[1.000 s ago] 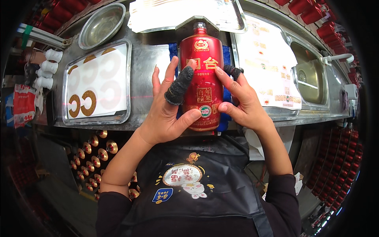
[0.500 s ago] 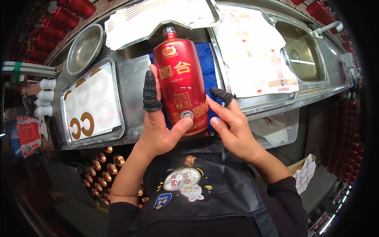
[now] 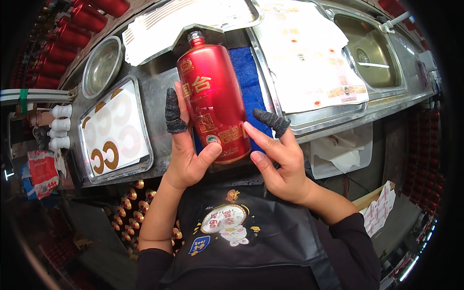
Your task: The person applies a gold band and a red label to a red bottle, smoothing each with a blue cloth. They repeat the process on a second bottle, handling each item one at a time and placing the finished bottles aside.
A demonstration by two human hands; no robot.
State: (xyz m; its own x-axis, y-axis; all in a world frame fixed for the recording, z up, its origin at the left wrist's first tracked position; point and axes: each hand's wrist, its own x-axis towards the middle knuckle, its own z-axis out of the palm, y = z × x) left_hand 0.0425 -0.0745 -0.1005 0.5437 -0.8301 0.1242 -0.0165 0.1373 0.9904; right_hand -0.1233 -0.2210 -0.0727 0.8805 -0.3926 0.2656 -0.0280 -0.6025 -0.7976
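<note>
With left hand (image 3: 187, 164) holding the bottle (image 3: 215, 101) over the blue cloth (image 3: 252, 82) and right hand (image 3: 285, 166) loosely spread at its right edge, looking pretty far along with gold marks (image 3: 232, 136) already on, but can't tell about anything left.

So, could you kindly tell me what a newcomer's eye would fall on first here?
Most likely the glossy red bottle with gold markings, over a blue cloth between the person's left hand and right hand. Next come the dark finger covers, one on each hand. Off to the left, a metal tray holding a white sheet with brown-gold open rings also stands out.
</note>
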